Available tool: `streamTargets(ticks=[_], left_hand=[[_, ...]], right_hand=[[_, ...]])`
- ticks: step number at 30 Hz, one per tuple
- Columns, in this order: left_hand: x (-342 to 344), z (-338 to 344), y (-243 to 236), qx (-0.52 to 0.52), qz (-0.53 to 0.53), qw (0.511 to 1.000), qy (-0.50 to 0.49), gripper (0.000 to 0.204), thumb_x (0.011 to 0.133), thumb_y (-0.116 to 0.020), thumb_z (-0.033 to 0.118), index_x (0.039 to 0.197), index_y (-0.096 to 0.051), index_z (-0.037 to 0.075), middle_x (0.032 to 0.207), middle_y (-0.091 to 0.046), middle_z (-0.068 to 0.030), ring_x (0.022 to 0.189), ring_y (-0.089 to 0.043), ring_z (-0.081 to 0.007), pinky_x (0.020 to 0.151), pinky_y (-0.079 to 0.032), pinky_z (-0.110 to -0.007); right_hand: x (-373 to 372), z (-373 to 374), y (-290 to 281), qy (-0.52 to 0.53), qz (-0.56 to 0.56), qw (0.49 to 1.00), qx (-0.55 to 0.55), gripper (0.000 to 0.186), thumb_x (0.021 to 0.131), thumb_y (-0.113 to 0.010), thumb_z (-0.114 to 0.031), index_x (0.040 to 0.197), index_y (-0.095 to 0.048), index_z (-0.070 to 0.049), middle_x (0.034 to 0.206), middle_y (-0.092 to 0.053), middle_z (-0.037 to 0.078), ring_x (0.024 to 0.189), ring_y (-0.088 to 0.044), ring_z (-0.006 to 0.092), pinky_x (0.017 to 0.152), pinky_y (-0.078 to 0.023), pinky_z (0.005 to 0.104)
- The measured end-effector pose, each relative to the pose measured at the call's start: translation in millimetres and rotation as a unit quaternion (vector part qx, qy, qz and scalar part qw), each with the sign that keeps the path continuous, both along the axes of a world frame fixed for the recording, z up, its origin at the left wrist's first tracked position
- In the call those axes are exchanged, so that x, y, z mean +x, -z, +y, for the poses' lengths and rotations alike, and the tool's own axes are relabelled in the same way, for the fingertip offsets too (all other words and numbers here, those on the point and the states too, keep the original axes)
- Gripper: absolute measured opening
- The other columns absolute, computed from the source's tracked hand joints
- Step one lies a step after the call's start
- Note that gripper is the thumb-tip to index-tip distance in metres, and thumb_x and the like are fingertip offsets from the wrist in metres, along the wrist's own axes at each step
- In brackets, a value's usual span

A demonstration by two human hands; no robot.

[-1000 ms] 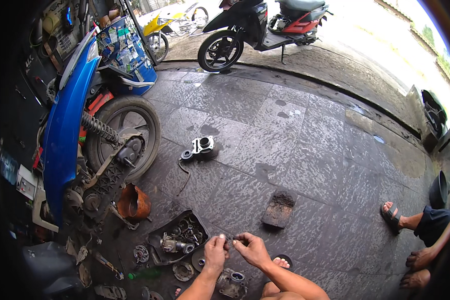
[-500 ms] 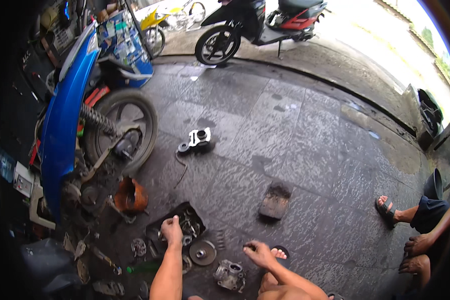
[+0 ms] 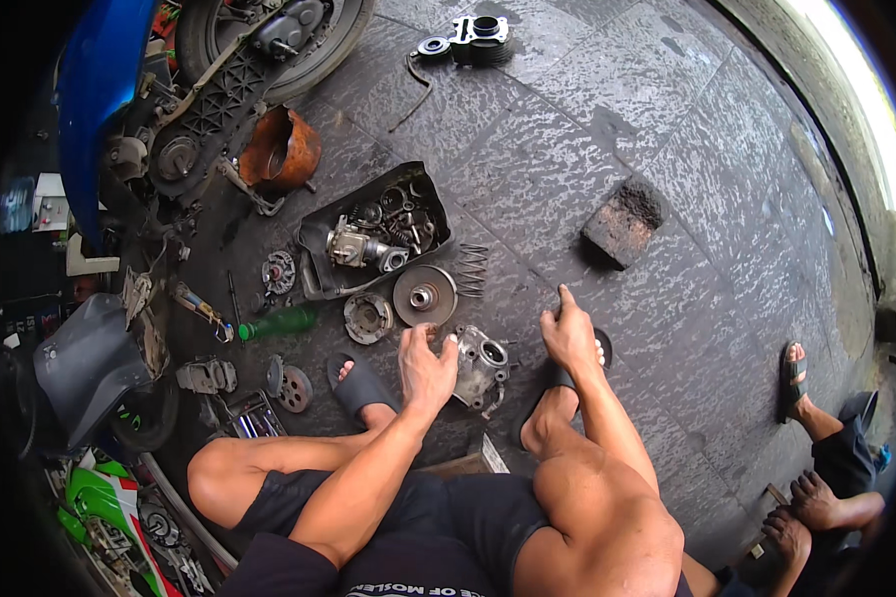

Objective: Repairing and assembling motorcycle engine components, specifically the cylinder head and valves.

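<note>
My left hand (image 3: 429,370) is at the left edge of a grey metal engine casting (image 3: 479,370), thumb and forefinger apart; whether it touches the casting I cannot tell. Right of the casting, my right hand (image 3: 570,336) hovers over my sandalled foot with its forefinger stretched out and nothing visible in it. A round pulley disc (image 3: 409,299) lies just beyond the left hand, beside a coil spring (image 3: 472,271) and a round metal clutch part (image 3: 367,317). Behind them a black tray (image 3: 316,280) holds a carburettor (image 3: 352,246) and several small metal parts.
A rusty brick-like block (image 3: 619,231) lies ahead on the right. Farther off sit an engine cylinder (image 3: 483,45) and a rusty orange can (image 3: 280,149). On the left are a green bottle (image 3: 281,322) and a partly dismantled blue scooter (image 3: 98,90). Another person's hands (image 3: 804,513) rest at lower right.
My view has tilted downward. My left hand has left the black tray and come back to the engine casting. My right hand's forefinger has stretched out from a loosely curled pose.
</note>
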State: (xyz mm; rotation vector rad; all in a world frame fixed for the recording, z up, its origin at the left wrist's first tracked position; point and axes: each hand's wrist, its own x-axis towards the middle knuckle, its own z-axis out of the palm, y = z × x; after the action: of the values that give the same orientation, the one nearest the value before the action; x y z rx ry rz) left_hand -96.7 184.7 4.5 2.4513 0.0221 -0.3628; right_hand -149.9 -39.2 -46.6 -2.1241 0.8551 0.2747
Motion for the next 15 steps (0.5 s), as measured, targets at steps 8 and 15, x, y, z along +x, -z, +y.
streamTargets(ticks=[8,15], left_hand=[[-22.4,20.0,8.4,0.083,-0.021,0.995,0.060,0.033,0.086,-0.069,0.022,0.111,-0.064,-0.001,0.109,-0.063,-0.0197,0.104,-0.060,-0.0372,0.093,-0.047,-0.045],[-14.2,22.3,12.0,0.074,0.045,0.993,0.080,0.028,0.088,-0.068,0.024,0.100,-0.070,-0.001,0.101,-0.068,-0.0163,0.098,-0.067,-0.0328,0.088,-0.051,-0.041]], right_hand=[[-3.1,23.3,22.4,-0.143,0.038,0.989,-0.004,0.031,0.086,-0.059,-0.025,0.096,-0.070,0.001,0.091,-0.069,0.030,0.089,-0.069,0.0472,0.085,-0.054,0.0541],[-17.9,15.8,17.5,-0.156,0.061,0.977,0.135,0.037,0.087,-0.062,-0.031,0.102,-0.072,0.002,0.098,-0.069,0.031,0.100,-0.067,0.0457,0.092,-0.052,0.0502]])
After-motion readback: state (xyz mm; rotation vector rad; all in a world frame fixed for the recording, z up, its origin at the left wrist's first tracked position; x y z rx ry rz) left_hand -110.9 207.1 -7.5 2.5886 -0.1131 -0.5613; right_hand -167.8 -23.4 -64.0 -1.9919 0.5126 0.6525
